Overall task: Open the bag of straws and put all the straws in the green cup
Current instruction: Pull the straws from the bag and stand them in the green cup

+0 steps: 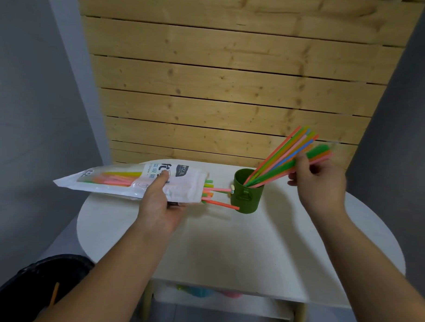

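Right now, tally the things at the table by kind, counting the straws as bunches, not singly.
Bag: 1
Green cup: 1
Straw bunches: 2 (bag bunch, cup bunch)
Hands: 2 (left hand holds the bag, right hand grips the cup bunch)
Table: 1
Total: 7

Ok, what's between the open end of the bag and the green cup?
In the head view, a few straws poke out of the bag. Two pinkish ones reach across to the cup's side, above the white table.
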A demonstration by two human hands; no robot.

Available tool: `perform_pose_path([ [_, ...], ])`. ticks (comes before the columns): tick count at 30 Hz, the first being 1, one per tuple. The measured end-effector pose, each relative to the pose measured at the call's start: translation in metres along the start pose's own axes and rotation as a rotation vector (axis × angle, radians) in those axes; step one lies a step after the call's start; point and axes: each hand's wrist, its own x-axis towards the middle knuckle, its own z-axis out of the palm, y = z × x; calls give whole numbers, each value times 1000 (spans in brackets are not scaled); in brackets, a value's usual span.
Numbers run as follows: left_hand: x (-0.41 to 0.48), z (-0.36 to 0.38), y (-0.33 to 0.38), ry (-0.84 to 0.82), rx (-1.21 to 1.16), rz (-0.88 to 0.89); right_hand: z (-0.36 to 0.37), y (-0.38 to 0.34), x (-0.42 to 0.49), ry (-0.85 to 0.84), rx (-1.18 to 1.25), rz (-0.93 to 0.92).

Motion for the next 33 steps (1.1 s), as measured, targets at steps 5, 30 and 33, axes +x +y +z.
perform_pose_path([
  [5,3,-4,-2,-21,28,0,18,6,12,-82,-25,42],
  [30,-9,7,-1,-45,-27,-25,20,-7,-45,-610,159,584],
  [33,-12,9,-4,-58,-15,-23,35,-16,-57,-642,420,609],
])
